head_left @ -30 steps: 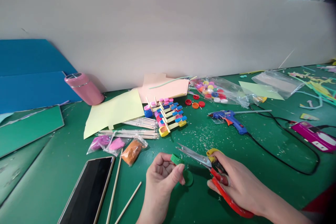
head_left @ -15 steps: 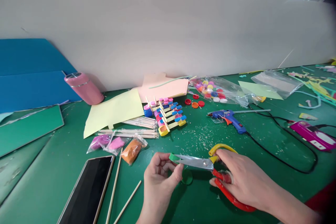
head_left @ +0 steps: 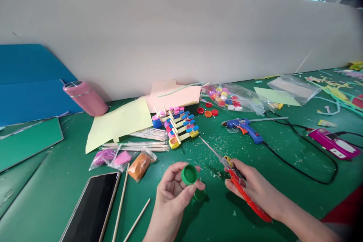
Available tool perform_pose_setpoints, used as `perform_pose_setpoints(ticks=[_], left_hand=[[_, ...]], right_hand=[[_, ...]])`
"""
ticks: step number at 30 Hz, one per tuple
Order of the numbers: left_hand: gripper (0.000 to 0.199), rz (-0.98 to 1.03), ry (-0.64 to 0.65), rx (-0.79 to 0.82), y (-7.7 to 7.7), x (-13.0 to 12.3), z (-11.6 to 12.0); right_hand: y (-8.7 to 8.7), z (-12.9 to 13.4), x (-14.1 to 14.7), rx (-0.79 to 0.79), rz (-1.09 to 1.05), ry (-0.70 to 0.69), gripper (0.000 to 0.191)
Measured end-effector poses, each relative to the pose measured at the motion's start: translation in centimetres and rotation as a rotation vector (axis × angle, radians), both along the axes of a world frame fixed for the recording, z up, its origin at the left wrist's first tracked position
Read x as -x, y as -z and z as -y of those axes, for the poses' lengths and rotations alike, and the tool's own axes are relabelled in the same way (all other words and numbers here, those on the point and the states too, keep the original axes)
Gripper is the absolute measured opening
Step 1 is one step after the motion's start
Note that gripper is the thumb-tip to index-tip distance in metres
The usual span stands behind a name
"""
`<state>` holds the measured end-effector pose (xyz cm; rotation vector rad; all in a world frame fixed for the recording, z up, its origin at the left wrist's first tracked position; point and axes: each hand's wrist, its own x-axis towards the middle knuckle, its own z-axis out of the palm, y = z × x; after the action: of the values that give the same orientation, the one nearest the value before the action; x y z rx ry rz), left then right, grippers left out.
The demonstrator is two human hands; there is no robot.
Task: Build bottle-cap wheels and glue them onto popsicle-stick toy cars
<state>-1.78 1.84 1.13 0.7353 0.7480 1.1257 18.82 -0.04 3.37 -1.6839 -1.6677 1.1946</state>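
A small green bottle cap (head_left: 189, 175) is pinched between the fingers of my left hand (head_left: 172, 196), its hollow side turned toward me. My right hand (head_left: 252, 185) grips scissors (head_left: 241, 187) with a red and a yellow handle; their blades point up and left, apart from the cap. A second green cap (head_left: 200, 196) lies on the table just below my left fingers, partly hidden. Beyond the hands sits a craft piece of sticks with pink, blue and yellow caps (head_left: 183, 126).
A blue glue gun (head_left: 245, 128) trails a black cord at right, near a purple power strip (head_left: 333, 143). A phone (head_left: 90, 208), wooden sticks (head_left: 121, 204) and bagged clay (head_left: 141, 165) lie at left. A pink bottle (head_left: 85, 97) leans by the white wall (head_left: 170, 34).
The scissor blades have come away from the green cap and swung to point up and left. My left hand has turned the cap so its hollow side shows.
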Motion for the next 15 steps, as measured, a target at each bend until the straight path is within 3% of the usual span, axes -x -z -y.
perform_pose_setpoints(ticks=[8,11,13,15], left_hand=[[0.025,0.215,0.129,0.059,0.1,0.5,-0.1],[0.021,0.205,0.135,0.057,-0.1,0.5,-0.2],[0.020,0.193,0.141,0.050,-0.2,0.5,-0.3],[0.020,0.177,0.145,0.048,-0.4,0.5,-0.3]], right_hand=[[0.1,0.1,-0.7,0.065,-0.097,-0.052,0.022],[0.7,-0.4,-1.4,-0.057,0.152,-0.092,0.024],[1.3,-0.9,-2.1,-0.270,0.422,-0.017,0.032],[1.6,-1.2,-2.9,-0.349,0.515,0.072,0.034]])
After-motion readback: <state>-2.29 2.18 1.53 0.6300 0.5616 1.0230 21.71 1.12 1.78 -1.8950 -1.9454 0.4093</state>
